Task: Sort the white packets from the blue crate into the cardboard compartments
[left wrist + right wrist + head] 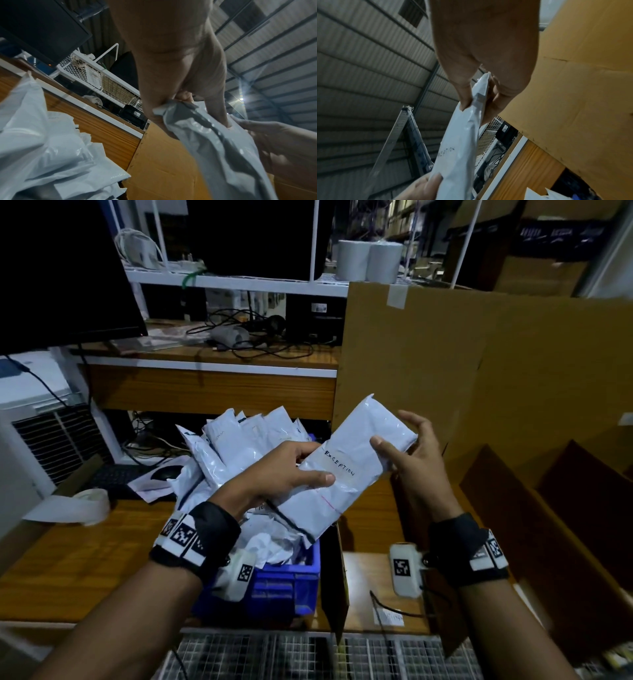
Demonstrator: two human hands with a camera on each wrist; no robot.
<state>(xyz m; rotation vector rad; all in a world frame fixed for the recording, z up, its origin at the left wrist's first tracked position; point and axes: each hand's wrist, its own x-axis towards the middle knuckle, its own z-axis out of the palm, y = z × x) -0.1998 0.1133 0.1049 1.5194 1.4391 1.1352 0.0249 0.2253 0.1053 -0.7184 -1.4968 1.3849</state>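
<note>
A white packet [352, 463] marked "EXCEPTION" is held in the air above the blue crate [284, 580], slanting up to the right. My left hand [291, 470] grips its lower half, thumb on top. My right hand [411, 453] pinches its upper end between thumb and fingers. The left wrist view shows the crumpled packet [214, 142] under my fingers, and the right wrist view shows the packet [462, 142] edge-on in the pinch. Several more white packets [239, 446] are heaped in the crate. Cardboard compartments [534, 525] lie to the right.
A tall cardboard wall [445, 364] rises behind the compartments. A dark monitor [61, 268] hangs at upper left over a wooden shelf [212, 385] with cables. A tape roll [92, 501] and a keyboard [113, 477] lie on the wooden table at left.
</note>
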